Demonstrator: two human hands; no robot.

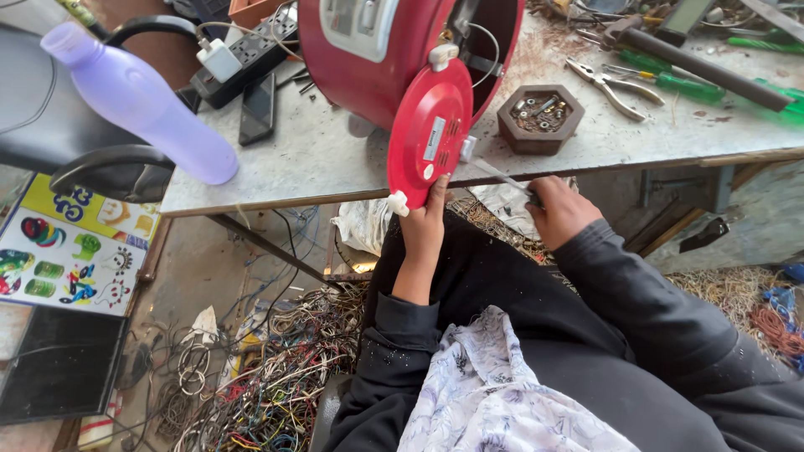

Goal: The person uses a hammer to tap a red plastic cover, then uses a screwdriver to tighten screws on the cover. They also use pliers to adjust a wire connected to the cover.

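Observation:
A red round appliance body (385, 50) lies on its side on the grey workbench (318, 159). Its red round base plate (429, 134) with white feet stands on edge at the bench's front. My left hand (425, 222) holds the lower rim of that plate. In my right hand (557, 209) is a screwdriver (502, 176), gripped in the fist, its metal shaft pointing left toward the plate's right edge near a small white part. Both arms wear dark sleeves.
A brown hexagonal dish (540, 117) of screws sits right of the appliance. Pliers (611, 84), green-handled screwdrivers (678, 84), a power strip (247, 54), a dark phone (257, 109) and a purple bottle (138, 100) are on the bench. Tangled wires (268, 385) cover the floor.

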